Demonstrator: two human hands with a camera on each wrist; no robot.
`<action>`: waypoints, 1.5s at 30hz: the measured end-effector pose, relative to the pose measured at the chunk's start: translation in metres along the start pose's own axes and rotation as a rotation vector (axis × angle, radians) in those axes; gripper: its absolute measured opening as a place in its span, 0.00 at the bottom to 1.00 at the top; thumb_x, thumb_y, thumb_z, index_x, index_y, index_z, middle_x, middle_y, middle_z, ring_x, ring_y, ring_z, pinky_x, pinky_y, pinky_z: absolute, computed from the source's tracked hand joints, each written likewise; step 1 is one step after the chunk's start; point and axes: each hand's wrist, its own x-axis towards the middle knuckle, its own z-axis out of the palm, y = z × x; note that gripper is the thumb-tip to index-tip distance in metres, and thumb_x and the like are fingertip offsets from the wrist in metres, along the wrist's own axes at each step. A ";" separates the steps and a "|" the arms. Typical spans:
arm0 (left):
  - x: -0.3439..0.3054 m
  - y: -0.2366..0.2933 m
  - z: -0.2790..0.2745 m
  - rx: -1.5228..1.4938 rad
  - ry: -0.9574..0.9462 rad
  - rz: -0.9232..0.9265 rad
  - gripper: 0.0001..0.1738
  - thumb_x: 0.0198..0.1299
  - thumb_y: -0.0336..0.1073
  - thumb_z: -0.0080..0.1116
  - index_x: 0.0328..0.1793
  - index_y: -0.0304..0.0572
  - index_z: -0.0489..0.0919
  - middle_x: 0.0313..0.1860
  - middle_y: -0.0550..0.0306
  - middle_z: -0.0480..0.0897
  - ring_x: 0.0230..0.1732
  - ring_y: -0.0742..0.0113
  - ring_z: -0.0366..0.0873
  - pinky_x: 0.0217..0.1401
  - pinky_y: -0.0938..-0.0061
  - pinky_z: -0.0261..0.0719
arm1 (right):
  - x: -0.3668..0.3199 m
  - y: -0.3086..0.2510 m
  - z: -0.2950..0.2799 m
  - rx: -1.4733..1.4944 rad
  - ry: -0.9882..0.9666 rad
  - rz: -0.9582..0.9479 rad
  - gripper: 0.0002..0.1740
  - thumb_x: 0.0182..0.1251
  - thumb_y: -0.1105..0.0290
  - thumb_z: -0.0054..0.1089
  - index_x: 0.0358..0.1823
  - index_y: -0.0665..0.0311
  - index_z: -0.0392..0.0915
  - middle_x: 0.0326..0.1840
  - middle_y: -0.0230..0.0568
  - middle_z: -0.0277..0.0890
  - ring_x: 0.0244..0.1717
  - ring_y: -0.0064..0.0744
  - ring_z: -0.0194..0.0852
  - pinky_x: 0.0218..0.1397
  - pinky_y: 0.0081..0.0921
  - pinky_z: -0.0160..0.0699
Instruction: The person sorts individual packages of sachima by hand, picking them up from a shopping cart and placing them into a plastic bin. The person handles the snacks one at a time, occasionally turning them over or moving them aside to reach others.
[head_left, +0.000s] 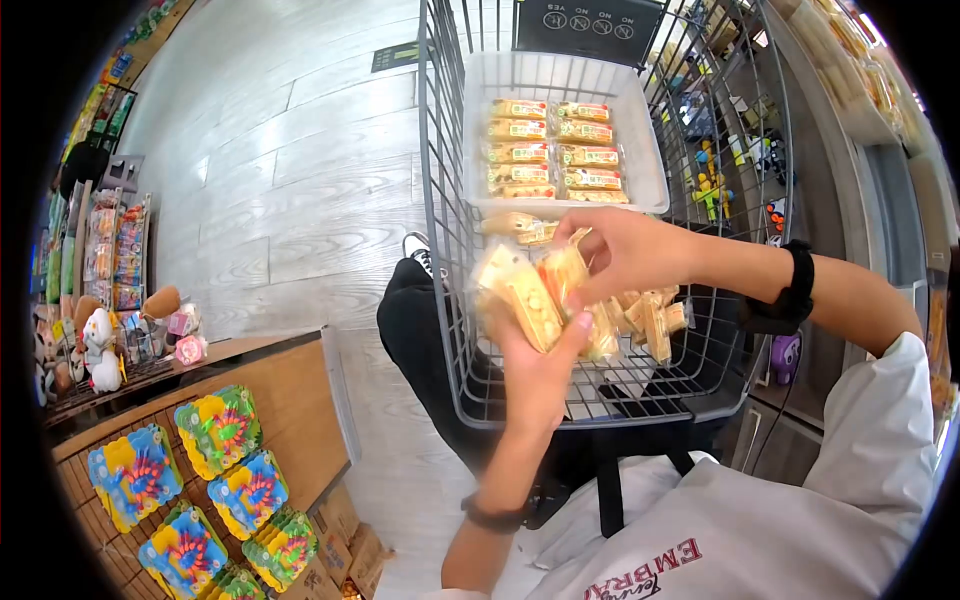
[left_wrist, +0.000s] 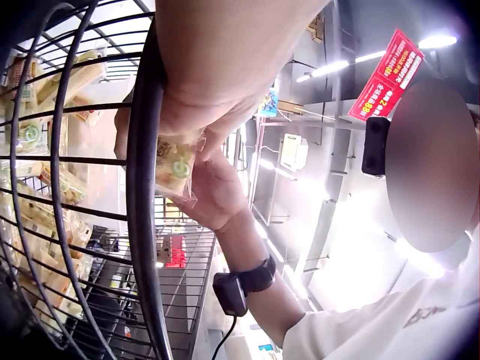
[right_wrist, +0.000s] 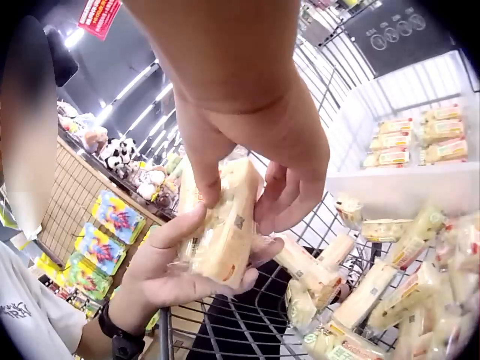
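Over the shopping cart's basket, my left hand holds a clear-wrapped sandwich from below, palm up. My right hand reaches in from the right and pinches a second wrapped sandwich beside the first one. In the right wrist view, the thumb and fingers of that hand straddle a pale sandwich pack lying on the left hand. Loose wrapped sandwiches lie jumbled in the basket below. A white plastic bin behind them has two columns of the same packs, labels up.
The cart's wire rim surrounds the work, with a dark sign panel at its far end. On the left, a wooden display carries colourful toy packs. Shelves line the right side.
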 end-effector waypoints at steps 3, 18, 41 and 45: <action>0.001 -0.002 -0.001 -0.113 0.024 -0.039 0.38 0.61 0.21 0.57 0.74 0.46 0.53 0.63 0.52 0.70 0.61 0.63 0.74 0.60 0.63 0.80 | 0.005 0.019 -0.005 0.523 0.067 0.064 0.28 0.62 0.77 0.59 0.64 0.66 0.64 0.45 0.41 0.80 0.45 0.25 0.80 0.44 0.25 0.79; -0.001 -0.005 -0.004 -0.183 0.003 -0.223 0.32 0.61 0.20 0.58 0.67 0.44 0.56 0.58 0.50 0.72 0.57 0.59 0.78 0.51 0.68 0.85 | 0.102 0.041 -0.142 0.083 0.713 -0.058 0.25 0.60 0.68 0.68 0.56 0.63 0.68 0.43 0.39 0.82 0.43 0.25 0.79 0.48 0.25 0.75; 0.005 0.018 -0.010 -0.522 -0.095 -0.363 0.39 0.59 0.28 0.46 0.79 0.44 0.53 0.74 0.49 0.65 0.70 0.41 0.68 0.65 0.37 0.73 | 0.136 -0.017 -0.115 -0.156 0.275 -0.046 0.16 0.60 0.63 0.63 0.44 0.65 0.79 0.37 0.38 0.82 0.37 0.29 0.83 0.38 0.27 0.81; 0.003 0.015 -0.009 -0.530 -0.156 -0.347 0.36 0.59 0.25 0.47 0.76 0.41 0.58 0.72 0.50 0.68 0.70 0.47 0.67 0.69 0.32 0.65 | 0.061 -0.042 -0.061 -0.108 -0.070 0.004 0.29 0.58 0.62 0.65 0.59 0.64 0.69 0.47 0.45 0.79 0.36 0.30 0.82 0.36 0.25 0.80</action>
